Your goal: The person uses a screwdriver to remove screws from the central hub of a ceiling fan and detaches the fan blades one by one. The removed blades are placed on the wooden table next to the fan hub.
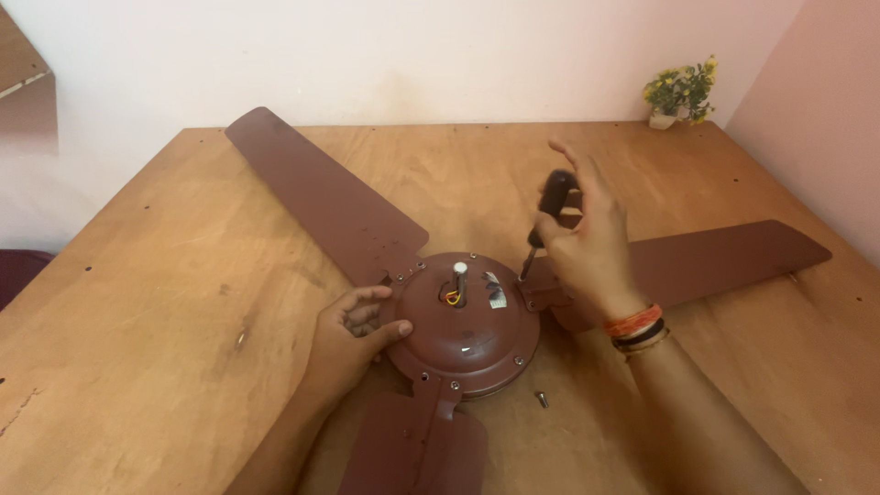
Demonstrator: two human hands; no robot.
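The right hand (587, 243) was closed around a dark-handled screwdriver (544, 225), whose long axis ran steeply down and slightly leftward from the handle to a tip set at the blade bracket on the motor housing (467, 335). The left hand (353, 335) was cupped against the housing's left rim (fingers curled, thumb on top). A loose screw (541, 400) lay on the wooden table (165, 302), below the right hand, near its wrist.
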